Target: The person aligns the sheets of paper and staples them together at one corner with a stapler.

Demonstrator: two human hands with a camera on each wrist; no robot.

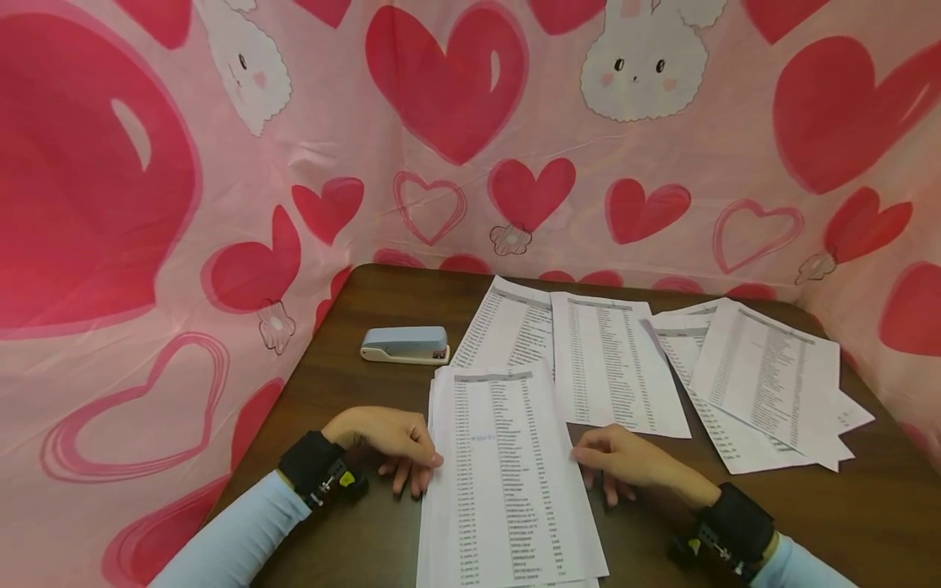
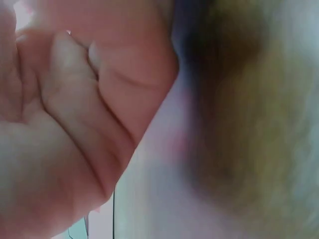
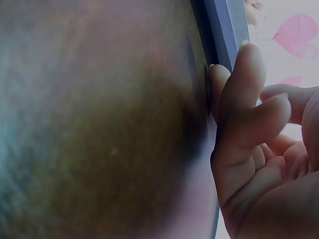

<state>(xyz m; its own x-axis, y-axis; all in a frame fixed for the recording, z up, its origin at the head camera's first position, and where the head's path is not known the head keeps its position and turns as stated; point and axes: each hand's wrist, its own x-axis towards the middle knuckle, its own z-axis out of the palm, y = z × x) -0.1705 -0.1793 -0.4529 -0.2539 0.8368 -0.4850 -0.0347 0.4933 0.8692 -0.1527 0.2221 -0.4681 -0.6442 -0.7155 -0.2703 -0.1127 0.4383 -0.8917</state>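
Note:
In the head view, a stack of printed paper sheets (image 1: 522,490) lies on the table in front of me, its edges slightly uneven. The top sheet carries columns of small text and a faint bluish handwritten mark. My left hand (image 1: 390,441) pinches the stack's left edge, the other fingers curled beneath beside the paper. At the opposite edge, my right hand (image 1: 632,461) pinches the sheets with thumb and forefinger. The left wrist view is filled mostly by the palm (image 2: 75,129). Curled fingers (image 3: 244,84) show in the right wrist view; the paper is hidden there.
A blue and white stapler (image 1: 405,345) stands on the brown wooden table (image 1: 397,298) behind my left hand. Behind the stack lie a partly covered sheet (image 1: 510,322) and another printed sheet (image 1: 613,367). Several overlapping sheets (image 1: 772,376) spread at the right. A heart-patterned cloth (image 1: 448,82) surrounds the table.

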